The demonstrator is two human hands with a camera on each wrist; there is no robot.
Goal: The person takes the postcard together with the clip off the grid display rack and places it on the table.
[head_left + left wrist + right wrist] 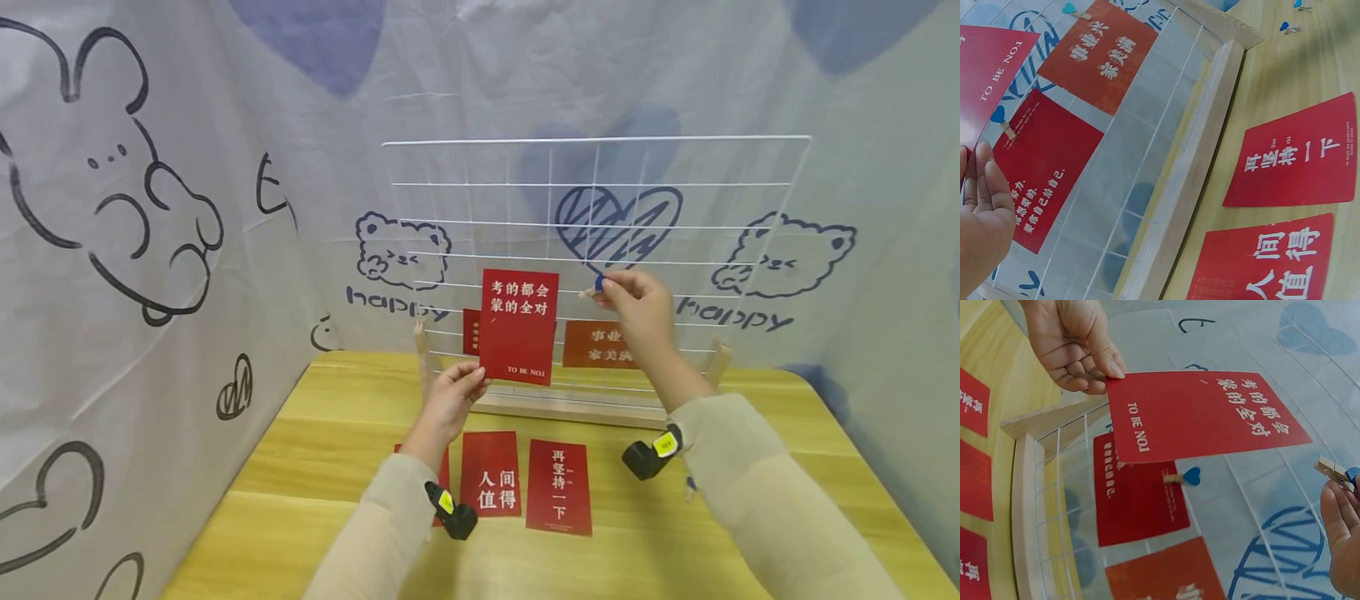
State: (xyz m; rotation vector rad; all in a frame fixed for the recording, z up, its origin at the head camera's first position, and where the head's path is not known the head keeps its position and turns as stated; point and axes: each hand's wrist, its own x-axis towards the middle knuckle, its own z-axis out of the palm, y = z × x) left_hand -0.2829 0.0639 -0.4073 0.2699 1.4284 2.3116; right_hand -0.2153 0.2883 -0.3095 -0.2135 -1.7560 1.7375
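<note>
My left hand (pixel 452 398) pinches a red card (pixel 519 333) by its lower left corner. White Chinese writing and "TO BE NO.1" show on its face. The card is upright in front of a white wire grid rack (pixel 596 138). To the card's right, my right hand (pixel 643 312) holds a small wooden clothespin (pixel 1333 469) with a blue heart between thumb and fingers. On the grid behind hang a dark red card (pixel 1054 169) and an orange card (pixel 1100 53), each with a blue-heart clothespin at its edge. The held card partly covers the dark red one in the head view.
On the wooden table (pixel 262 517), red cards (pixel 491 471) lie in a row before the rack's wooden base (pixel 570 410). The leftmost is partly behind my left forearm. Loose blue-heart clothespins (pixel 1291 28) lie on the right side. Printed cloth (pixel 247 208) surrounds the table.
</note>
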